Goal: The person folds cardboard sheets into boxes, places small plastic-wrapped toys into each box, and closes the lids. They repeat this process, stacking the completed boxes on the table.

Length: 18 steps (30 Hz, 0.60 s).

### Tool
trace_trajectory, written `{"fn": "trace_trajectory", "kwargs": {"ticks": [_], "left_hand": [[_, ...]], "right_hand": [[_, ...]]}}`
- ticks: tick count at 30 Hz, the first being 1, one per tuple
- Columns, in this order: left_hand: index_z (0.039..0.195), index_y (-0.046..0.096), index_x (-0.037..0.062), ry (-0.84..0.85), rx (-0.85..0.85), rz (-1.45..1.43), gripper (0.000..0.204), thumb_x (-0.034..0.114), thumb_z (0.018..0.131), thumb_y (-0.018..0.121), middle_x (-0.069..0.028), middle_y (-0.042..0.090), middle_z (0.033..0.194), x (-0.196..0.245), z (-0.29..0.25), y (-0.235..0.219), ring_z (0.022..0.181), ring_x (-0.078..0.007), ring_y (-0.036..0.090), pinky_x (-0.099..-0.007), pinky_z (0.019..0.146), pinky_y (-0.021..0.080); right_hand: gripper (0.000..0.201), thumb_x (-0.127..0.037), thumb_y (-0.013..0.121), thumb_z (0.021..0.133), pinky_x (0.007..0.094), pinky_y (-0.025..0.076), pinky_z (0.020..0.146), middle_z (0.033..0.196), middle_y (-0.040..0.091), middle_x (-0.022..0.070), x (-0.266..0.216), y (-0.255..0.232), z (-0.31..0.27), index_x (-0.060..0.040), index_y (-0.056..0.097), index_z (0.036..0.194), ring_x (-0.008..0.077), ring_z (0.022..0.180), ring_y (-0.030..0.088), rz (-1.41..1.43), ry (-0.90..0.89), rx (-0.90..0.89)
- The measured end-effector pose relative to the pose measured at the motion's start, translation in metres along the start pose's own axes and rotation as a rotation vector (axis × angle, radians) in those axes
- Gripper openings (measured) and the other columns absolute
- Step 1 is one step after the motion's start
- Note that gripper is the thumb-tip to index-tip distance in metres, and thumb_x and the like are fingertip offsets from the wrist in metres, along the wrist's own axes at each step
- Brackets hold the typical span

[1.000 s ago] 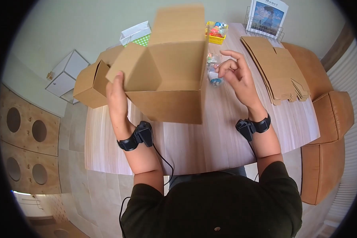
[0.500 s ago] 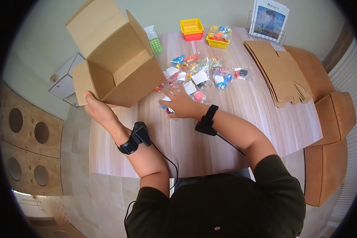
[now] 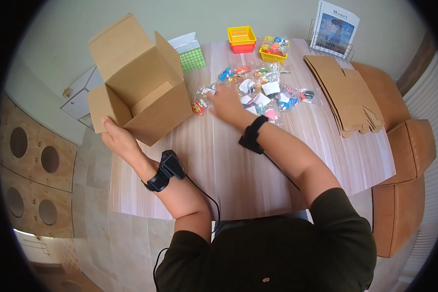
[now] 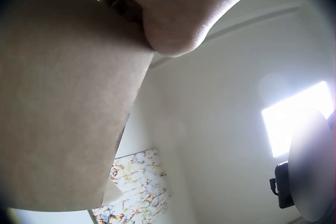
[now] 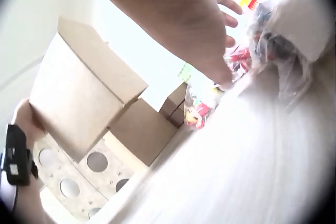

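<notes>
Some bagged toys [image 3: 271,88] partly hidden

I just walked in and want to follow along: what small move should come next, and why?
Probably the right hand should close on one of the bagged toys: its fingers look spread beside them, while the left hand grips a flap of the cardboard box, whose top stands open.

Around me, a home-like room: one tan padded sofa [image 3: 407,148], one wood-grain table [image 3: 258,180], one Monet picture [image 3: 337,32], pale tiled floor [image 3: 95,204], round-holed wooden panels [image 3: 33,174].
</notes>
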<state>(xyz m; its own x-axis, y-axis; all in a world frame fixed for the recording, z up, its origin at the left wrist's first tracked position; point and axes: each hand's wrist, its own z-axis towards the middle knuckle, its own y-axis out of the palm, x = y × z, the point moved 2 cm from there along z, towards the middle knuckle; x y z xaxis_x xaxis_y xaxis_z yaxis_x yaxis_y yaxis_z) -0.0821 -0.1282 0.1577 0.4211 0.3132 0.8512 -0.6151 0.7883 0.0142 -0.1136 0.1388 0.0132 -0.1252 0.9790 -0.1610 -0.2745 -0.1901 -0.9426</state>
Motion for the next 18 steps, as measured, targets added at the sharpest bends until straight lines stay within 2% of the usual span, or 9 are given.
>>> {"fn": "trace_trajectory", "kwargs": {"ticks": [2,5,8,9,12,15,16,18], "left_hand": [[0.088,0.059,-0.0110,0.024,0.005,-0.005,0.047,0.029,0.098,0.038,-0.0137,0.065,0.082,-0.001,-0.001,0.002,0.075,-0.0206,0.056,-0.0367,0.072,0.045],[0.091,0.060,-0.0124,0.078,-0.013,-0.013,0.047,0.029,0.098,0.038,-0.0166,0.066,0.084,0.006,-0.004,0.007,0.077,-0.0223,0.058,-0.0375,0.074,0.045],[0.096,0.062,-0.0125,0.051,-0.088,0.041,0.047,0.029,0.098,0.041,-0.0188,0.068,0.089,0.005,-0.004,0.010,0.082,-0.0247,0.061,-0.0381,0.077,0.046],[0.099,0.062,-0.0124,0.023,-0.116,0.073,0.047,0.029,0.098,0.042,-0.0193,0.069,0.091,0.003,-0.004,0.009,0.084,-0.0257,0.062,-0.0382,0.078,0.046],[0.093,0.060,-0.0136,0.166,-0.056,0.043,0.049,0.031,0.099,0.042,-0.0243,0.066,0.083,0.013,-0.013,0.016,0.075,-0.0305,0.058,-0.0421,0.073,0.044],[0.086,0.059,-0.0132,0.120,-0.152,0.129,0.051,0.034,0.099,0.044,-0.0270,0.062,0.076,0.015,-0.015,0.019,0.070,-0.0338,0.056,-0.0441,0.071,0.044],[0.085,0.058,-0.0133,0.097,-0.195,0.157,0.051,0.034,0.099,0.044,-0.0276,0.061,0.075,0.016,-0.017,0.021,0.069,-0.0341,0.056,-0.0443,0.071,0.044],[0.083,0.058,-0.0147,0.096,-0.255,0.187,0.054,0.035,0.098,0.045,-0.0313,0.060,0.076,0.013,-0.018,0.027,0.071,-0.0407,0.056,-0.0461,0.071,0.044]], "right_hand": [[0.059,-0.045,0.069,0.080,0.0702,0.020,0.106,0.141,0.041,0.0180,-0.018,0.011,0.004,-0.0200,0.055,0.131,0.0405,0.135,0.034,-0.045,-0.208,0.204],[0.055,-0.049,0.067,0.081,0.0721,0.021,0.104,0.143,0.039,0.0157,-0.019,0.023,0.012,-0.0253,0.056,0.130,0.0401,0.136,0.032,-0.058,-0.159,0.041],[0.048,-0.049,0.063,0.084,0.0767,0.015,0.103,0.141,0.041,0.0126,-0.003,0.032,0.021,-0.0264,0.060,0.127,0.0407,0.134,0.033,0.002,-0.029,-0.087],[0.044,-0.043,0.065,0.084,0.0764,0.019,0.100,0.138,0.043,0.0106,0.005,0.035,0.019,-0.0241,0.062,0.124,0.0399,0.131,0.036,-0.004,-0.031,-0.023],[0.043,-0.035,0.066,0.083,0.0649,0.036,0.099,0.137,0.045,0.0106,0.031,0.029,0.009,-0.0216,0.061,0.124,0.0379,0.126,0.042,-0.095,0.022,-0.062],[0.039,-0.024,0.067,0.081,0.0521,0.046,0.093,0.135,0.047,0.0107,0.051,0.013,-0.008,-0.0173,0.063,0.119,0.0385,0.116,0.050,-0.113,0.045,-0.138],[0.042,-0.020,0.068,0.079,0.0513,0.047,0.092,0.133,0.048,0.0109,0.055,0.008,-0.016,-0.0176,0.063,0.120,0.0379,0.116,0.050,-0.090,0.047,-0.170],[0.050,-0.013,0.071,0.074,0.0495,0.048,0.090,0.131,0.048,0.0113,0.061,-0.007,-0.029,-0.0181,0.062,0.123,0.0368,0.115,0.052,-0.046,0.050,-0.233]]}}
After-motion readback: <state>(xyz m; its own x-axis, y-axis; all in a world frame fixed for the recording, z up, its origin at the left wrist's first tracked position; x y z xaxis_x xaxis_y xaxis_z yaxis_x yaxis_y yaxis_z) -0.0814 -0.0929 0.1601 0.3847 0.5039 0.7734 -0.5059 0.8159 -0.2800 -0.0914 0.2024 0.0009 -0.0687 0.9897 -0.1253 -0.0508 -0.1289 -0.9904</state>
